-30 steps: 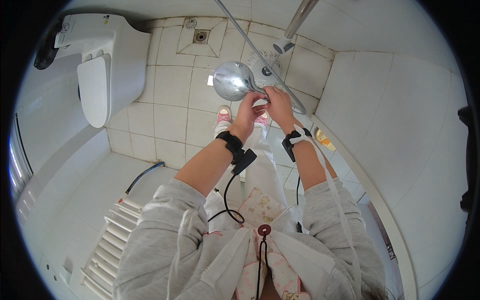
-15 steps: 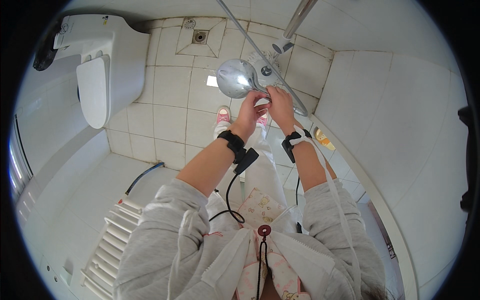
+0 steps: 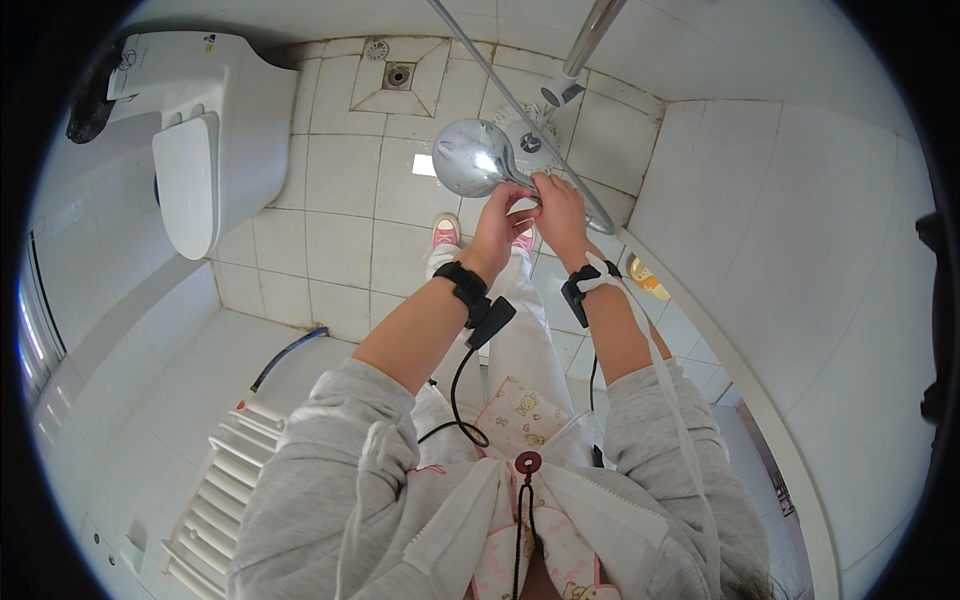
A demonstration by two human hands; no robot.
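A round chrome shower head (image 3: 470,158) is in front of me, its broad shiny side turned up. My right hand (image 3: 562,215) is closed round its handle, with the thumb and fingers near the neck. My left hand (image 3: 497,228) is curled against the same handle from the left, fingertips close to those of my right hand. Most of the handle is hidden by my fingers. A grey shower hose (image 3: 520,112) loops down from the top and bends back beside my right hand.
Beyond the shower head, a white mop (image 3: 530,140) rests on the tiled floor (image 3: 340,170) beneath a metal pole (image 3: 596,35). A floor drain (image 3: 399,75) lies farther off. The toilet (image 3: 230,130) is at left, a white radiator (image 3: 225,490) lower left, a pale ledge (image 3: 735,380) at right.
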